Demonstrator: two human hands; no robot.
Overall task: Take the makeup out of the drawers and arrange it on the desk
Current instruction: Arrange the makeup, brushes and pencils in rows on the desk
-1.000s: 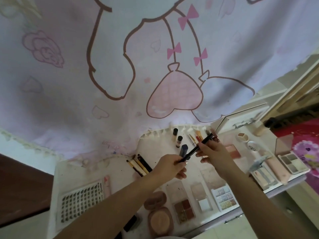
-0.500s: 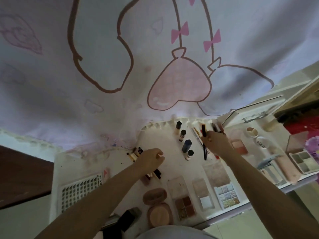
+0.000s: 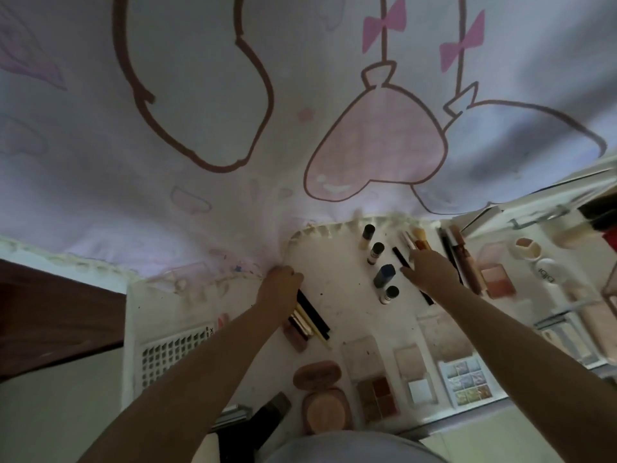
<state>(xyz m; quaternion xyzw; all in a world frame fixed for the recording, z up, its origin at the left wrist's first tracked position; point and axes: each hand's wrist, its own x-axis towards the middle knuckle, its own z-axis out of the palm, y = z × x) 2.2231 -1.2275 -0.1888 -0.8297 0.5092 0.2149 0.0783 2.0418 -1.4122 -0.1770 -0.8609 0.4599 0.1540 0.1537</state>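
Makeup lies in rows on the white desk (image 3: 347,305). My left hand (image 3: 278,289) curls its fingers over the upper ends of a bundle of pencils (image 3: 312,320) lying at the desk's left middle. My right hand (image 3: 430,274) rests with fairly straight fingers on a black pen (image 3: 400,257) that lies flat beside several small bottles (image 3: 384,275). The pen's middle is hidden under that hand.
A cartoon-print curtain (image 3: 233,128) hangs over the desk's far edge. Brushes (image 3: 417,240), lip gloss tubes (image 3: 460,255) and a blush palette (image 3: 495,275) lie at the right. Eyeshadow palettes (image 3: 379,392), a powder compact (image 3: 325,407) and a lash tray (image 3: 170,355) line the near edge.
My right hand has laid the black pen flat on the desk beside the bottles. My left hand let go of the pen and moved left onto the pencil bundle.
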